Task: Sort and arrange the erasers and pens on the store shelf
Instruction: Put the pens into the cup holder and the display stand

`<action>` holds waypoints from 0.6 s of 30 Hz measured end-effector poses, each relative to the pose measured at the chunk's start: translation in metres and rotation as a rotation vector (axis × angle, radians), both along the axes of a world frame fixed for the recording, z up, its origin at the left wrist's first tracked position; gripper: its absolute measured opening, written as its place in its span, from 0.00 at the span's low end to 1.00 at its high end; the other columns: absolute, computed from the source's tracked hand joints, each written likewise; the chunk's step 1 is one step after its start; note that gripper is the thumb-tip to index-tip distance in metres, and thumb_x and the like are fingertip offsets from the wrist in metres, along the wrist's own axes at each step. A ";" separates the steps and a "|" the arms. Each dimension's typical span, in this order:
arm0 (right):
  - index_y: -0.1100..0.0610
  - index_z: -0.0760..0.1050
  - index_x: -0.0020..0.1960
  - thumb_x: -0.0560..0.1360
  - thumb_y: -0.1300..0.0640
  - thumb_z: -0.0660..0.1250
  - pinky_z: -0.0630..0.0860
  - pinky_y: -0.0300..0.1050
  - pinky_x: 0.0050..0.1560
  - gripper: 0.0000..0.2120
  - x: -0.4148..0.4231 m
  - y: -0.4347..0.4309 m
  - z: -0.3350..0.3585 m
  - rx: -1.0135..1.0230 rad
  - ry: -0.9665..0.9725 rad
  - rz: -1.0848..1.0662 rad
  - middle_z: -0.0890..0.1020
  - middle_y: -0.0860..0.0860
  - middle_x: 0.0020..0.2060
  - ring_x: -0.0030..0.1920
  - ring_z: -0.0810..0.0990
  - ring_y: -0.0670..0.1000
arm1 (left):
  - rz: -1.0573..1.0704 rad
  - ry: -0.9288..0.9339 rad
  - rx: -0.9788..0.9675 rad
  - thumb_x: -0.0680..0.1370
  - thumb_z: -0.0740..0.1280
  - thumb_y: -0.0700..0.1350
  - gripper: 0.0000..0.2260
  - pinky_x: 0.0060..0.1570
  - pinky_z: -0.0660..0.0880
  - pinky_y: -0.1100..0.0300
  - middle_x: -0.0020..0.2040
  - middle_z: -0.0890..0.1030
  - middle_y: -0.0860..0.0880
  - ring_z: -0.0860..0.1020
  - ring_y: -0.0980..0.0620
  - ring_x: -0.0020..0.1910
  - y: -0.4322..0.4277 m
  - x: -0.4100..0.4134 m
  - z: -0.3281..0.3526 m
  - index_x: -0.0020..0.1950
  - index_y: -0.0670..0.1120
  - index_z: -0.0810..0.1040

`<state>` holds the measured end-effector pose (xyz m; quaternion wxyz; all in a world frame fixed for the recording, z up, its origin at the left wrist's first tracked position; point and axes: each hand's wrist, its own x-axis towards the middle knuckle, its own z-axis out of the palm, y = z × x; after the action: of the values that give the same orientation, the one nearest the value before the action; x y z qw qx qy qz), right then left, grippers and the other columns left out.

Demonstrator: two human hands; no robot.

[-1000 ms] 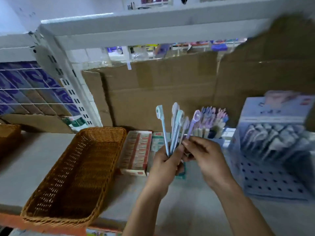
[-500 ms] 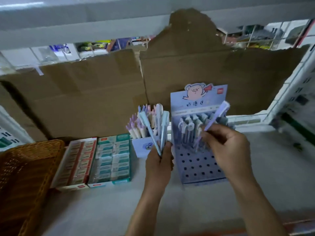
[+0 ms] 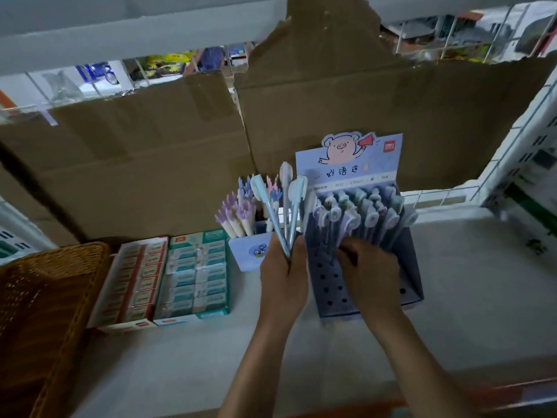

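My left hand (image 3: 283,276) grips a bunch of pastel pens (image 3: 284,203), their caps fanned upward. My right hand (image 3: 369,273) is down on the perforated front of the blue pen display stand (image 3: 411,285), fingers curled at a purple pen (image 3: 342,233) among the standing pens; the grip itself is blurred. The stand carries a pig picture on its backboard (image 3: 349,158). Left of it a small blue cup (image 3: 250,251) holds purple-capped pens (image 3: 238,212). Two open eraser boxes lie further left: a red-trimmed one (image 3: 132,279) and a green one (image 3: 196,273).
A wicker basket (image 3: 39,300) sits at the far left on the white shelf (image 3: 470,291). Brown cardboard (image 3: 150,152) lines the back. A white wire grid panel (image 3: 530,164) closes the right side. The upper shelf edge (image 3: 120,31) hangs overhead.
The view swung right from the basket to the pen stand. My right hand took a purple pen out of the bunch and lowered it into the stand. The left hand stays holding the remaining pens.
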<state>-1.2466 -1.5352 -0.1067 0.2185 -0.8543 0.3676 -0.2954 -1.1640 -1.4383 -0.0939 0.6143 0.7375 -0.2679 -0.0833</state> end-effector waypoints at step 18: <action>0.50 0.79 0.42 0.74 0.53 0.68 0.77 0.39 0.35 0.03 -0.001 0.030 0.053 0.512 -0.394 0.250 0.81 0.46 0.33 0.33 0.80 0.44 | -0.123 0.132 -0.103 0.81 0.61 0.41 0.12 0.27 0.69 0.62 0.27 0.75 0.53 0.72 0.57 0.26 0.008 -0.008 0.010 0.38 0.49 0.75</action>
<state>-1.2477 -1.5048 -0.0535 0.5272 -0.7367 0.2730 -0.3239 -1.1723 -1.4307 -0.0840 0.6614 0.6801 -0.2754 -0.1555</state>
